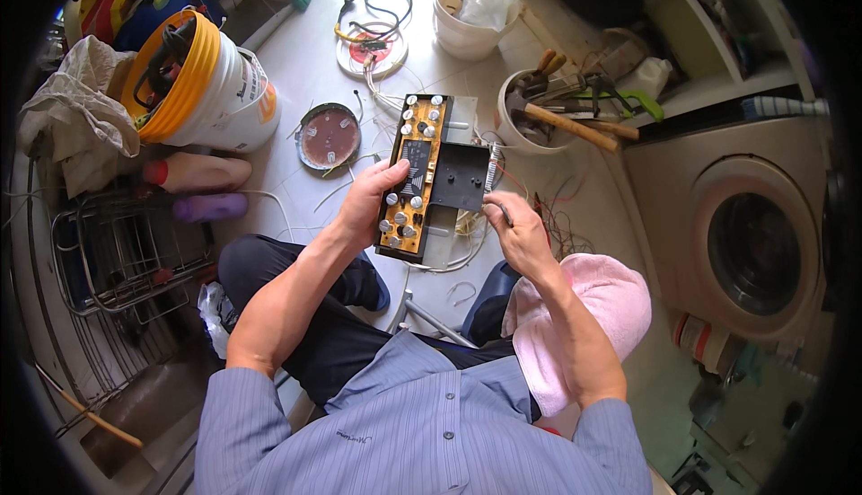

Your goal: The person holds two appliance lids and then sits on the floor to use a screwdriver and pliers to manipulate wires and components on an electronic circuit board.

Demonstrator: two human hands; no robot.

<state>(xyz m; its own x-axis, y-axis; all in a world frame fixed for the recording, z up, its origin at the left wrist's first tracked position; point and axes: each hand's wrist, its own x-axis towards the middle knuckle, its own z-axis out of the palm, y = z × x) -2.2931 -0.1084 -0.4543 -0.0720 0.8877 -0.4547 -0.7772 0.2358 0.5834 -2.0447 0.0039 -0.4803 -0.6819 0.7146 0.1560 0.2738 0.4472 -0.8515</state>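
In front of me is a long black housing with a yellow-brown circuit board (415,172) that carries several round silver parts and a black block. A flat black plastic piece (456,176) juts out from its right side, over a clear plate (440,242). My left hand (366,197) grips the board's left edge, thumb on top. Closed in a pinch, my right hand (521,233) is at the lower right corner of the black piece. A small dark thing shows between its fingers, too small to name. A pale coiled wire (491,167) runs up beside that corner.
Beyond lie a round brown-faced disc (329,137) and a coil with a cable (372,49). A tool bucket (525,127) stands to the right, a white-and-yellow bucket (224,91) left. Loose wires (561,225) trail near the washing machine (745,225). A pink towel (593,302) covers my right knee.
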